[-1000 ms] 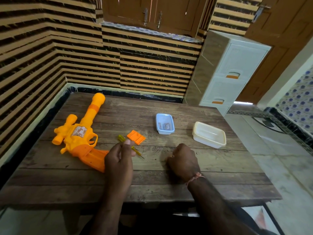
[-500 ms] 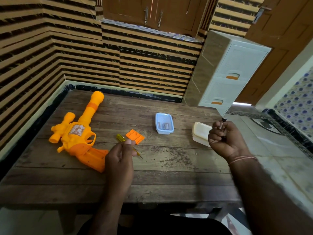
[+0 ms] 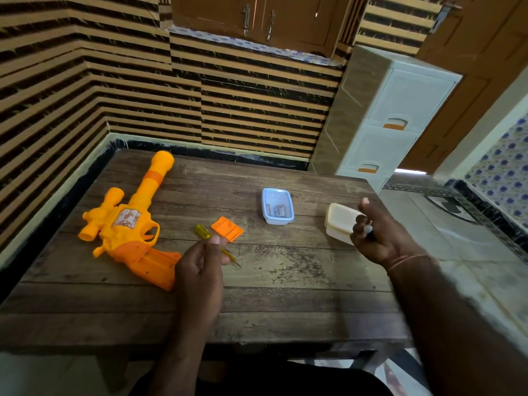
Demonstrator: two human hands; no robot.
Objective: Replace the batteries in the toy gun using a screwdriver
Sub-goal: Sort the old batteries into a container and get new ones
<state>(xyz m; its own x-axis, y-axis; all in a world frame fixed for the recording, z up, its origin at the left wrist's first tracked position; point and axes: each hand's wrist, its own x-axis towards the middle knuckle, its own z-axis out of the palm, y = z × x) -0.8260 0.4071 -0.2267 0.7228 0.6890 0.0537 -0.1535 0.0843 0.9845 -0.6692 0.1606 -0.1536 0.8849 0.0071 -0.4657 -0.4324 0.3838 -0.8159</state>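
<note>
An orange and yellow toy gun (image 3: 125, 227) lies on its side at the table's left, its grip pointing toward me. The orange battery cover (image 3: 227, 228) lies loose on the wood to its right. My left hand (image 3: 200, 267) pinches a yellow-handled screwdriver (image 3: 203, 232) just in front of the cover. A small blue tray (image 3: 277, 206) further back holds a few batteries. My right hand (image 3: 380, 235) is raised over the near edge of a cream container (image 3: 338, 221) and grips small dark batteries in curled fingers.
The wooden table (image 3: 285, 281) stands against a striped wall at the left and back. A white plastic drawer unit (image 3: 400, 121) stands beyond the far right corner. Tiled floor lies past the table's right edge.
My right hand lifted off the table with the batteries and moved right to the cream container, its fingers now partly uncurled. The left hand has stayed with the screwdriver.
</note>
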